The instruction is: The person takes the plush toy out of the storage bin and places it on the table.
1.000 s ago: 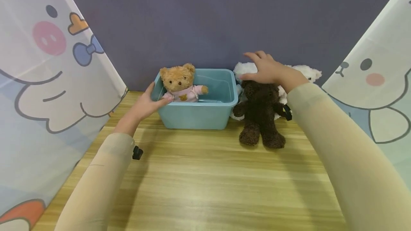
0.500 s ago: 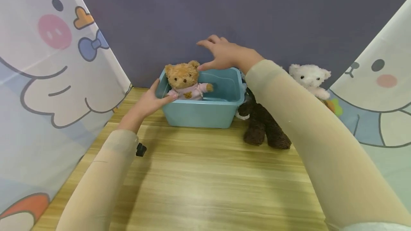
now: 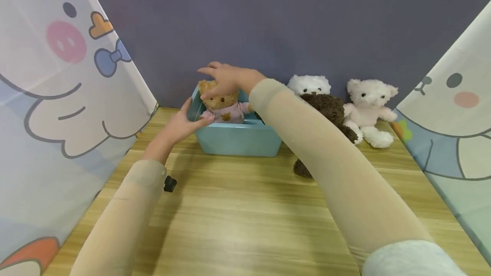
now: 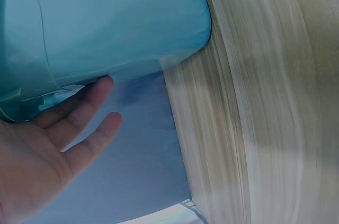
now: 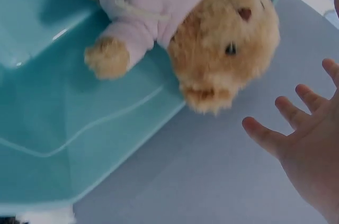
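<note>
The left hand (image 3: 180,125) rests with relaxed fingers against the teal plastic bin (image 3: 239,139) (near the wooden table's (image 3: 245,225) back edge). The right hand (image 3: 224,80), fingers spread, hovers over the tan plush bear in a pink shirt (image 3: 224,105) inside the bin.

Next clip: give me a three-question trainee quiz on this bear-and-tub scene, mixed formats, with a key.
1. True or false: the tan bear in the pink top sits inside the teal tub.
2. Which hand rests on the tub's side: (a) left hand, (b) right hand?
3. How many plush bears sit outside the tub on the wooden table?

Key
1. True.
2. (a); the right hand is spread open above the tan bear's head.
3. Three: the brown bear, the white bear behind it, and the cream bear.
</note>
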Available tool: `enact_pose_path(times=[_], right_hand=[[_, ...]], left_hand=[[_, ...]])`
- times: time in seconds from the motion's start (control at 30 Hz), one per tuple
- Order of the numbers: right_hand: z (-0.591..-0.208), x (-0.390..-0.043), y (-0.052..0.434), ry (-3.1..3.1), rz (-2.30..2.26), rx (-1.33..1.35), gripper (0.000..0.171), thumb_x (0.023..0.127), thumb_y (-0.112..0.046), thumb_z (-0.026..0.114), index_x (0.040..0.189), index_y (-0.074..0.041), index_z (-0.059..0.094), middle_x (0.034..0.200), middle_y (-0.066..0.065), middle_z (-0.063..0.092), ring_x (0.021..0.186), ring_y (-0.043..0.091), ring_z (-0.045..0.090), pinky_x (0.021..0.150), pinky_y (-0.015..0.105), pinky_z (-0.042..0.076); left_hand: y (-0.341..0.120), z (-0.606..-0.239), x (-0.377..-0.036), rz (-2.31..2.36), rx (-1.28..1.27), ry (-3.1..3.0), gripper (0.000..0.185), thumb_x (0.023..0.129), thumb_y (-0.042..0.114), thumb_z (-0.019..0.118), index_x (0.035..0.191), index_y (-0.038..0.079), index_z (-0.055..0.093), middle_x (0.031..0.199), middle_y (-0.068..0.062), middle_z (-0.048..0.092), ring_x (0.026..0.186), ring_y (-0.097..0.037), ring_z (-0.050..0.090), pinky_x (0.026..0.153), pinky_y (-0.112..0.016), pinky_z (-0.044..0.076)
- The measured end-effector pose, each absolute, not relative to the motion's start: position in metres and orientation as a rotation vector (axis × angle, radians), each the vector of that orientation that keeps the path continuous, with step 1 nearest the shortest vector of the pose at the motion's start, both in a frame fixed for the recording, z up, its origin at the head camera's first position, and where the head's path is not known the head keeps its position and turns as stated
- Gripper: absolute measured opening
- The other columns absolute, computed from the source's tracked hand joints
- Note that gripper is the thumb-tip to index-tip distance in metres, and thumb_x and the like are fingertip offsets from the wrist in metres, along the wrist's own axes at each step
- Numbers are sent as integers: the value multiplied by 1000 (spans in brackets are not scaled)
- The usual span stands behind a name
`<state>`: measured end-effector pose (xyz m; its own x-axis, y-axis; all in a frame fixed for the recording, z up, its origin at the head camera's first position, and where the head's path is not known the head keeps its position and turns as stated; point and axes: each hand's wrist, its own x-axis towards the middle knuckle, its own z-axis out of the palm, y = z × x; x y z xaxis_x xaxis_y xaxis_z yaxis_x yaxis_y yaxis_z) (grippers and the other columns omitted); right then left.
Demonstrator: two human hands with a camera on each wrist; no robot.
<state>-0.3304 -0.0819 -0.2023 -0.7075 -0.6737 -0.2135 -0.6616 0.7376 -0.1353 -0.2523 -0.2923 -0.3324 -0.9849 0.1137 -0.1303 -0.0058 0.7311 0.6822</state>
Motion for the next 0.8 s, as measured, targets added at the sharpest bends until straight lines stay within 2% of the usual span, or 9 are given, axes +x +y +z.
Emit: enact_pose_path(times=[0.3, 0.47, 0.57, 0.7, 0.8], right_hand=[[-228, -324, -93, 2687, 247, -971, 111, 94, -81, 56, 171, -38, -10, 182, 7, -6, 170, 35, 0, 133, 69, 13], [-234, -327, -89, 2677, 231, -990, 113, 94, -82, 54, 172, -33, -11, 182, 10, -2, 169, 38, 3, 134, 65, 12], [-236, -329, -86, 2693, 235, -994, 111, 95, -81, 54, 173, -31, -8, 181, 11, 7, 167, 38, 14, 133, 62, 21], [-235, -329, -81, 2701, 180, -991, 104, 95, -73, 65, 173, -32, 11, 170, 10, 25, 151, 33, 33, 121, 58, 40], [-232, -328, -79, 2669, 61, -1004, 95, 93, -65, 73, 170, -35, 26, 162, 7, 32, 139, 31, 37, 112, 54, 48]], left_hand=[[-283, -336, -251, 1146, 103, 2742, 128, 85, 89, 59, 168, 35, -21, 180, -18, 1, 163, -52, 15, 125, -77, 24], [-283, -335, -253, 1139, 102, 2743, 131, 82, 93, 58, 168, 35, -21, 181, -16, 0, 164, -51, 14, 125, -76, 24], [-284, -334, -254, 1144, 99, 2748, 131, 82, 93, 59, 168, 35, -21, 180, -16, 2, 164, -50, 16, 126, -75, 25], [-284, -335, -255, 1149, 100, 2742, 130, 82, 92, 60, 168, 37, -21, 180, -17, 3, 164, -49, 17, 126, -74, 26], [-285, -336, -254, 1157, 101, 2732, 130, 82, 92, 59, 168, 36, -22, 180, -17, 1, 164, -49, 15, 125, -75, 26]])
